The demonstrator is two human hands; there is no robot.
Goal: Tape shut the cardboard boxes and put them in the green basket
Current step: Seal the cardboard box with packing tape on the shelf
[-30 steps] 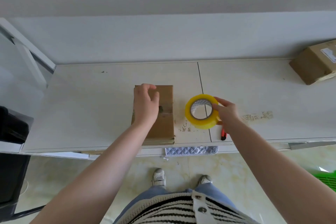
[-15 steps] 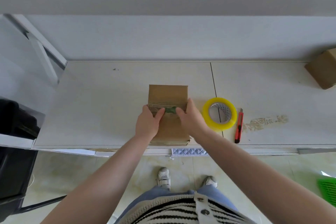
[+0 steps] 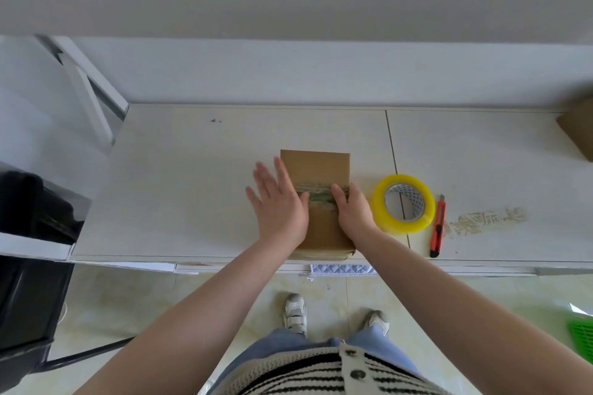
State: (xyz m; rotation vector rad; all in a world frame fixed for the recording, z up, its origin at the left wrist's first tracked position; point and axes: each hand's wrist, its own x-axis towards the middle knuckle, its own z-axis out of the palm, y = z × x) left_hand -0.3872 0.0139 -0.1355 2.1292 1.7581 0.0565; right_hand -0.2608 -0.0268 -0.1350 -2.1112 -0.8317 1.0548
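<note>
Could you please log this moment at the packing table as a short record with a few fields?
box in work: cardboard box near the front edge of the white table, a gap showing between its flaps
left hand: left hand with fingers spread flat at the box's left side
right hand: right hand pressing on the flap seam
tape: yellow tape roll lying right of the box
cutter: red utility knife right of the roll
other box: second box at the far right edge
basket: green basket on the floor, partly visible
</note>
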